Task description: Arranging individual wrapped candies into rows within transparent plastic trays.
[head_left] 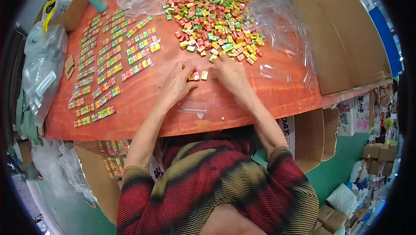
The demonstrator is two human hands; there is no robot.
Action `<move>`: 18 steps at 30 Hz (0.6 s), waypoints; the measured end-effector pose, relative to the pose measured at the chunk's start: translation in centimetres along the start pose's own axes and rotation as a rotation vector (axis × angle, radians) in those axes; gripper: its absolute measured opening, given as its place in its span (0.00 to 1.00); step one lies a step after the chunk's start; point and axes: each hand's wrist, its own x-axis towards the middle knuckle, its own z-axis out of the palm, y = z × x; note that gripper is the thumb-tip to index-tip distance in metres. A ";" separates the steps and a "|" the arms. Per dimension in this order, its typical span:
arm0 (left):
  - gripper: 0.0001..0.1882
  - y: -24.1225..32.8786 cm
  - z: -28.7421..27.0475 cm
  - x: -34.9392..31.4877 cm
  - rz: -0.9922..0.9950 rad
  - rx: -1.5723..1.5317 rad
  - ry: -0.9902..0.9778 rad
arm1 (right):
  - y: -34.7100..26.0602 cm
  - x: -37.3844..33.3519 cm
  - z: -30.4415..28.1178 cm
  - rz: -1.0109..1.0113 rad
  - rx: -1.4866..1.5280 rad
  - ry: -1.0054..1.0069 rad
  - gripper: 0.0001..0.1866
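On the red table, my left hand [177,81] curls its thumb and fingers around the left end of a short row of small boxes [196,76], red and yellow. A single yellow-and-white box [204,75] stands just right of that row, apart from my fingers. My right hand [229,74] is at the near edge of a heap of small coloured boxes [216,18], its fingertips closed at a yellow box [212,58]. Part of what those fingers grip is hidden. A clear plastic tray [193,106] lies on the table below my left hand.
Rows of filled clear strips [110,64] cover the table's left side. Loose clear plastic [284,22] and an empty tray [275,73] lie at right, before a large cardboard box [342,35]. A turquoise bottle [96,0] stands back left. An open carton [97,165] holds more strips below.
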 end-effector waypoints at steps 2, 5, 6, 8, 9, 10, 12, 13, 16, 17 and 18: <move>0.24 0.4 -0.1 0.1 0.024 -0.003 0.007 | 2.3 -0.9 -0.3 0.032 -0.052 -0.012 0.14; 0.23 0.5 0.4 0.3 0.043 0.039 0.010 | 3.2 -1.7 0.2 0.088 -0.064 -0.018 0.13; 0.23 0.6 0.6 0.4 0.047 0.040 0.008 | 3.1 -1.8 0.4 0.068 -0.058 -0.037 0.12; 0.23 0.8 1.0 0.6 0.088 0.065 0.020 | 2.8 -2.0 0.8 0.055 -0.054 -0.052 0.12; 0.23 1.0 1.0 0.7 0.096 0.064 0.015 | 2.4 -2.0 1.0 0.065 -0.036 -0.045 0.10; 0.23 1.2 1.0 0.8 0.072 0.060 -0.009 | 2.1 -2.2 1.2 0.075 -0.018 -0.037 0.09; 0.23 1.4 1.2 0.8 0.054 0.054 -0.036 | 0.8 -2.4 0.3 0.105 0.047 0.000 0.08; 0.23 1.3 1.2 0.7 0.049 0.087 -0.029 | 0.6 -2.5 0.0 0.126 0.115 0.033 0.07; 0.21 2.0 1.3 0.8 0.050 0.137 -0.021 | 3.3 -3.3 -0.6 0.179 0.004 0.083 0.09; 0.18 2.2 1.3 0.9 0.052 0.160 -0.018 | 4.0 -3.6 -0.8 0.162 -0.003 0.171 0.09; 0.18 2.0 1.5 0.9 0.054 0.160 -0.019 | 4.5 -3.9 -0.9 0.162 -0.038 0.072 0.10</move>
